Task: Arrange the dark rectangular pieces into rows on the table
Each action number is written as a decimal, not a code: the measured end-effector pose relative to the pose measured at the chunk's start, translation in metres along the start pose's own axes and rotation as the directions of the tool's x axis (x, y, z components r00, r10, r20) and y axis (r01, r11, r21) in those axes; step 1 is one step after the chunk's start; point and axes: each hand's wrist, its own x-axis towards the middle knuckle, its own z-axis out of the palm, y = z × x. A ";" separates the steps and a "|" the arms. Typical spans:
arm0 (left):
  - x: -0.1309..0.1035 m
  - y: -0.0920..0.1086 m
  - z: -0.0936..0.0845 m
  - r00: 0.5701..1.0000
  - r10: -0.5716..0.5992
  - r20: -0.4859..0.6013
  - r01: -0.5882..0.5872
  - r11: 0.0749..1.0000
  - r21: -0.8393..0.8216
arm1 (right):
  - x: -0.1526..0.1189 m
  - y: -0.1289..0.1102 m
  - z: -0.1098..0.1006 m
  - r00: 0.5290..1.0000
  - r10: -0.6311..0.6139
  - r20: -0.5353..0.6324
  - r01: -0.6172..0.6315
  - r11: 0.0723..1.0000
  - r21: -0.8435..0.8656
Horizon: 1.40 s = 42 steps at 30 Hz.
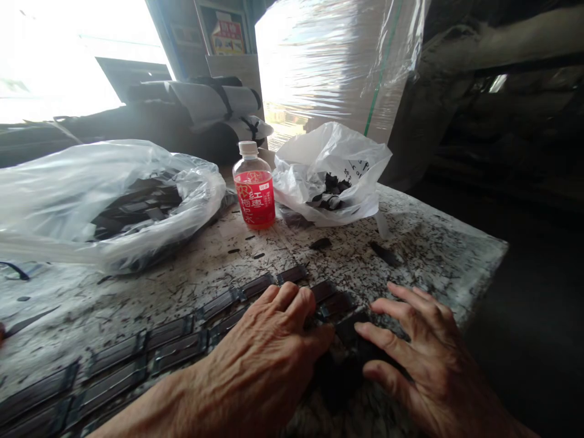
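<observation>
My left hand (278,347) rests on rows of dark flat strips, its fingers curled under and the thumb close to the index finger. What lies beneath its fingertips is hidden. The dark strips (171,331) are laid end to end in long rows, with shiny bands at their joints. My right hand (420,347) is spread just to the right, fingers apart, over or beside a black piece (351,328) at the rows' end. Whether its fingertips touch that piece I cannot tell.
A clear plastic bag (201,225) of dark pieces lies at left. A red-labelled bottle (254,198) stands beside a white bag (296,158) holding black scraps. Dark bits litter the pale table (438,243), whose edge drops off at right. A wrapped stack (310,73) stands behind.
</observation>
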 end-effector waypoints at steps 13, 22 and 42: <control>-0.044 -0.004 -0.042 0.975 -0.027 -0.220 0.014 0.998 -0.059 | 0.012 0.005 -0.001 0.992 0.010 0.125 -0.007 1.000 -0.023; -0.075 -0.015 -0.032 0.931 -0.105 -0.349 0.077 0.993 -0.092 | 0.015 0.008 0.003 0.996 -0.033 0.088 0.038 0.998 -0.054; -0.111 -0.005 -0.026 0.947 -0.185 -0.264 0.131 0.969 -0.210 | 0.003 -0.039 0.001 0.841 -0.464 0.279 0.514 0.846 -0.141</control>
